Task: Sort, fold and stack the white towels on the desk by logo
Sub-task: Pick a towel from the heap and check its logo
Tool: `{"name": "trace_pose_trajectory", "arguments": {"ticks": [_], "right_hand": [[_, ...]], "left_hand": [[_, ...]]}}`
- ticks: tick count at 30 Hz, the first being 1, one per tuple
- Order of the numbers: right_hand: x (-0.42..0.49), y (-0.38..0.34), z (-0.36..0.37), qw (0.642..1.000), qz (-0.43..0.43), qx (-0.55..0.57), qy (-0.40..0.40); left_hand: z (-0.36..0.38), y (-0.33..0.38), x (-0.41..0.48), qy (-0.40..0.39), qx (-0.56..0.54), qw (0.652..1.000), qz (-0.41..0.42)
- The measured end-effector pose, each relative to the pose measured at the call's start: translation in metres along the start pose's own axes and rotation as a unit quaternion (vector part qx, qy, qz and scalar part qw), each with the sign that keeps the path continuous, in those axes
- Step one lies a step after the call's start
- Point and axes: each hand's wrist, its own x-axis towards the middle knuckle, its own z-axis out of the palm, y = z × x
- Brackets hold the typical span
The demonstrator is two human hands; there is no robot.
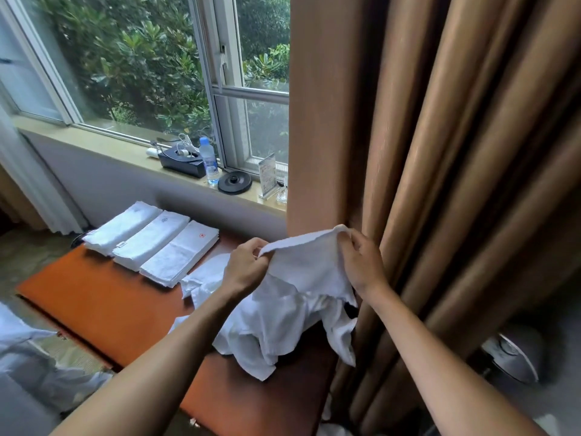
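Three folded white stacks line the desk's (103, 303) ten o'clock: plain-topped stack (122, 229), grey-logo stack (151, 242), red-logo stack (180, 256). Left grip (248, 265) and right grip (361, 262) each pinch the top edge of one limp white towel (309, 262), held above a crumpled towel heap (273, 335) at three o'clock.

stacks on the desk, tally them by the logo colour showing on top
stack with red logo: 1
stack with grey logo: 1
stack with no logo showing: 1
total: 3
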Motion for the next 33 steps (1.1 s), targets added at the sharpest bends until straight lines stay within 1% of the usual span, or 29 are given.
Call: {"name": "trace_pose_trajectory", "arguments": {"ticks": [3, 5, 7, 10, 15, 18, 21, 24, 27, 30, 33], "right_hand": [[-0.010, 0.009, -0.009, 1.000, 0.004, -0.015, 0.009], [-0.017, 0.014, -0.012, 1.000, 0.012, -0.010, -0.007], [-0.026, 0.019, -0.013, 0.999, 0.019, -0.008, -0.031], [-0.040, 0.026, -0.012, 0.999, 0.020, 0.004, -0.045], [-0.049, 0.028, -0.018, 0.999, 0.034, -0.003, -0.006], [-0.050, 0.026, -0.021, 0.999, 0.027, -0.017, 0.012], [-0.052, 0.025, -0.020, 0.999, 0.021, -0.032, 0.008], [-0.058, 0.025, -0.015, 0.999, 0.034, -0.025, -0.003], [-0.067, 0.024, -0.007, 0.999, 0.047, -0.010, -0.013], [-0.079, 0.022, 0.004, 0.997, 0.053, 0.033, -0.035], [-0.092, 0.024, 0.017, 0.995, 0.051, 0.043, -0.079]], "left_hand": [[-0.001, 0.006, -0.008, 0.003, 0.015, 1.000, 0.010], [0.000, 0.016, -0.015, -0.007, 0.009, 1.000, 0.026], [0.002, 0.027, -0.020, -0.024, -0.015, 0.999, 0.016], [0.007, 0.037, -0.027, -0.024, -0.001, 1.000, 0.012], [0.001, 0.031, -0.037, 0.024, 0.049, 0.998, -0.024], [-0.004, 0.018, -0.045, 0.018, 0.070, 0.997, -0.035], [-0.002, 0.009, -0.055, 0.003, 0.068, 0.996, -0.051], [0.006, 0.004, -0.067, -0.046, -0.010, 0.992, -0.114], [0.010, 0.005, -0.072, -0.076, -0.078, 0.983, -0.151], [0.014, 0.011, -0.072, -0.095, -0.163, 0.959, -0.213], [0.018, 0.016, -0.077, -0.084, -0.249, 0.930, -0.257]]}}
